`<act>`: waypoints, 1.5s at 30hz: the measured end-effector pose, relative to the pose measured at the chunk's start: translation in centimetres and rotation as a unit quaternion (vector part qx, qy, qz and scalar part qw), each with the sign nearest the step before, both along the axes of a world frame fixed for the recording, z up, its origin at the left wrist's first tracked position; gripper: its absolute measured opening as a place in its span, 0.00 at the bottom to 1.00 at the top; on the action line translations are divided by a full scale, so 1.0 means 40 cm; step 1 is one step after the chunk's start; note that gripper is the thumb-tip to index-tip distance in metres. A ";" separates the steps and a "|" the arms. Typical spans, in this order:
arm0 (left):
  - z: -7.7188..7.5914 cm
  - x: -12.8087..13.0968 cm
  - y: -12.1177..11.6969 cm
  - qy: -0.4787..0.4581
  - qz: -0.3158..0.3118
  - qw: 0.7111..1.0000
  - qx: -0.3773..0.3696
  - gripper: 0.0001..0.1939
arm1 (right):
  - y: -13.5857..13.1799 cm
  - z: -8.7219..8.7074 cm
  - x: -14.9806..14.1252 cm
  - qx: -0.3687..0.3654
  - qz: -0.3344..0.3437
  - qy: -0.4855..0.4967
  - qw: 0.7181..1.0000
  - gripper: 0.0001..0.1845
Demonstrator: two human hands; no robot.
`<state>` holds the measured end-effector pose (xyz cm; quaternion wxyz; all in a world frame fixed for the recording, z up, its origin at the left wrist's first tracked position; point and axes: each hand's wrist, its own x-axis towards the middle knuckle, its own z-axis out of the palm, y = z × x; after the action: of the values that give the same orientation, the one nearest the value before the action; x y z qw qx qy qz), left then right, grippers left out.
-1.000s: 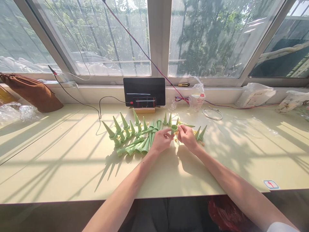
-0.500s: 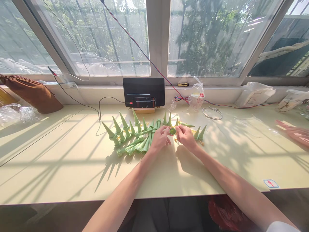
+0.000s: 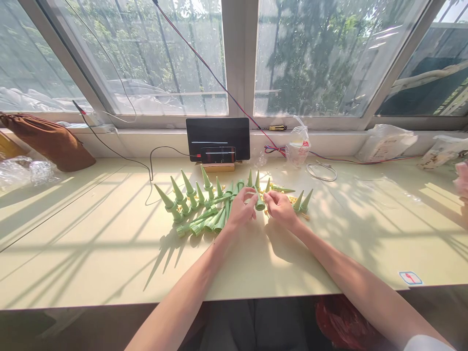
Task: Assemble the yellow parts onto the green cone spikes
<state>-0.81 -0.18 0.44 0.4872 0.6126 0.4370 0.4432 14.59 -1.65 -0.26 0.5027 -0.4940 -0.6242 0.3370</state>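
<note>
A green hollow plant watering spike (image 3: 260,204) is between my hands, its wide open end turned downward. My left hand (image 3: 243,208) curls at its left side, thumb and forefinger against its upper part. On the other side, the fingers of my right hand (image 3: 281,207) are pinched close to the spike; whatever they hold is too small to make out. Several green spikes (image 3: 188,184) stand upright on caps to the left, and loose green cones (image 3: 210,222) lie in front of them. Small yellow pieces (image 3: 292,199) are scattered behind my right hand, near two standing spikes (image 3: 302,201).
A dark tablet (image 3: 218,134) and a phone (image 3: 218,155) lean on a wooden stand at the back. Plastic bags (image 3: 298,146) and a coiled cable (image 3: 321,171) lie along the sill. Another person's hand (image 3: 461,180) shows at the right edge.
The spike has tipped from its open end facing me to facing down, slightly lower. My left fingers have loosened a little. The other person's hand has moved right, nearly out of view.
</note>
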 end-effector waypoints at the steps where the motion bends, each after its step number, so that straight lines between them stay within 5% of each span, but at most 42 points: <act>1: 0.000 -0.001 -0.001 0.005 0.004 1.000 0.005 0.17 | 0.000 -0.001 0.000 0.000 0.000 -0.003 1.000 0.20; 16: 0.002 0.000 0.001 0.016 0.020 0.998 0.064 0.18 | 0.010 -0.009 0.000 0.003 -0.033 -0.071 0.997 0.21; 33: 0.041 0.004 -0.021 -0.101 0.003 0.995 -0.017 0.25 | 0.012 -0.016 -0.006 -0.022 -0.078 -0.115 0.990 0.20; 45: 0.028 -0.004 -0.014 -0.080 -0.066 0.994 -0.046 0.23 | 0.011 -0.018 -0.001 0.000 -0.132 -0.097 0.987 0.18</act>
<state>-0.97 -0.73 1.57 0.5766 0.5796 0.3749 0.4371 14.53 -1.22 -0.97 0.4797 -0.6022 -0.5997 0.2183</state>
